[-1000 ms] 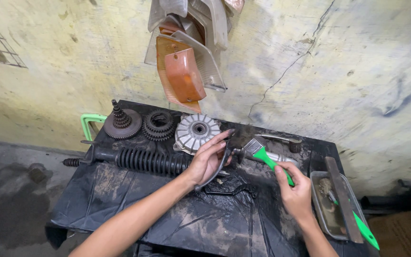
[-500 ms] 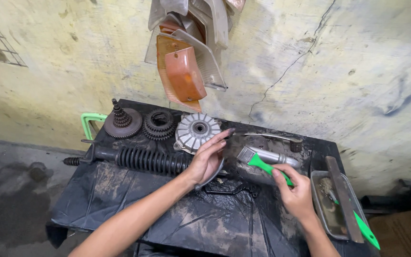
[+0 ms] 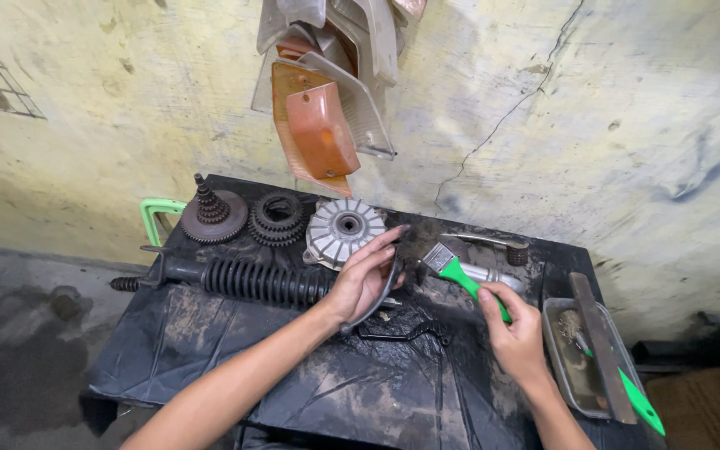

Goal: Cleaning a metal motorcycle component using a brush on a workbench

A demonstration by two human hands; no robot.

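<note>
Two hands work over a black, grime-smeared counter [image 3: 210, 333]. The left hand [image 3: 364, 279] is clamped on a dark curved metal part [image 3: 379, 302], holding it on edge near the counter's middle. The right hand [image 3: 514, 329] is closed around the green handle of a paintbrush [image 3: 460, 273], whose bristles point at the top of the held part, just beside the left fingertips. Behind them lie a finned silver hub [image 3: 345, 229], two dark gear clusters [image 3: 247, 218] and a coiled black shock absorber [image 3: 247, 279]. A metal tray [image 3: 562, 358] at the right holds a flat file [image 3: 600, 346] and another green-handled tool [image 3: 639, 402]. As a judgement, the brushing looks partway done: the part remains dark and dirt lies all around it, so more cleaning seems left.
</note>
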